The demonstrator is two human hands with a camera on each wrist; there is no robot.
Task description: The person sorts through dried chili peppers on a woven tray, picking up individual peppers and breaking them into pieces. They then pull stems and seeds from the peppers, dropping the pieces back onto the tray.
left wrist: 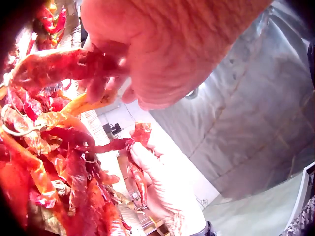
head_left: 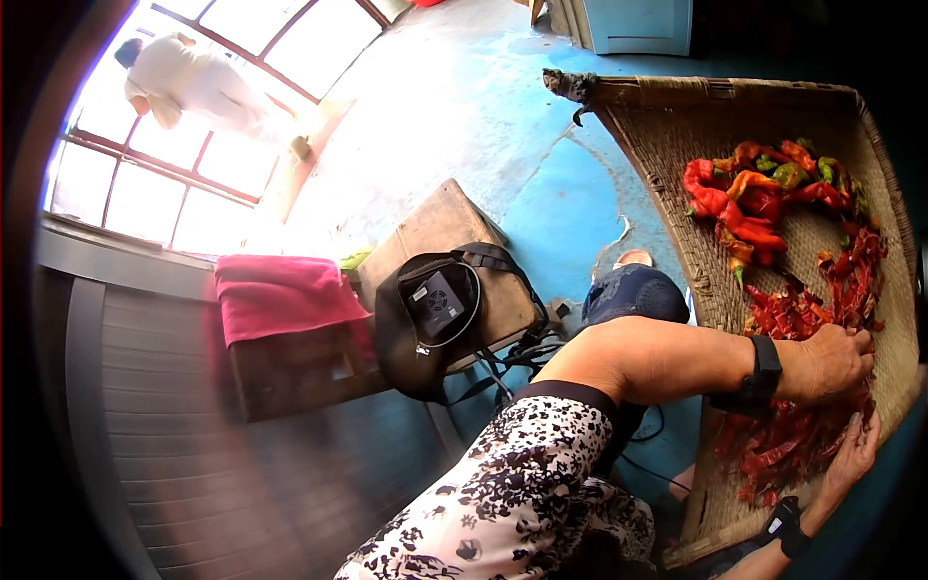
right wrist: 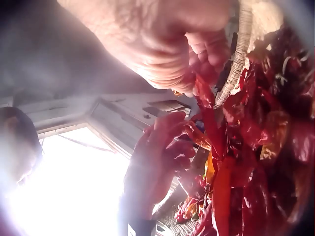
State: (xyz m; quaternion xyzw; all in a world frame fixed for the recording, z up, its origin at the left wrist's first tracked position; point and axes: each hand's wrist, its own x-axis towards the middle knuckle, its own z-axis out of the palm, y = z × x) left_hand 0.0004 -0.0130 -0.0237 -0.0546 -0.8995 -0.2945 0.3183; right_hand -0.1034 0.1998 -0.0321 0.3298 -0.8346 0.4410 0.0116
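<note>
Shrivelled peppers (head_left: pixel 764 454): spread on tray (head_left: pixel 657 145), 4 o'clock in head view | left hand (head_left: pixel 826 362), 3 o'clock: fingers curled, red pepper (left wrist: pixel 51 69) pinched | right hand (head_left: pixel 851 452), 4 o'clock: second pepper (left wrist: pixel 110 145) gripped between thumb and fingers | plump peppers (head_left: pixel 764 198): heaped, 2 o'clock | pink cloth (head_left: pixel 285 295): draped, 9 o'clock

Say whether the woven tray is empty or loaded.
Loaded, though not covered edge to edge: in the head view, plump peppers and shrivelled red ones lie on the tray.
</note>
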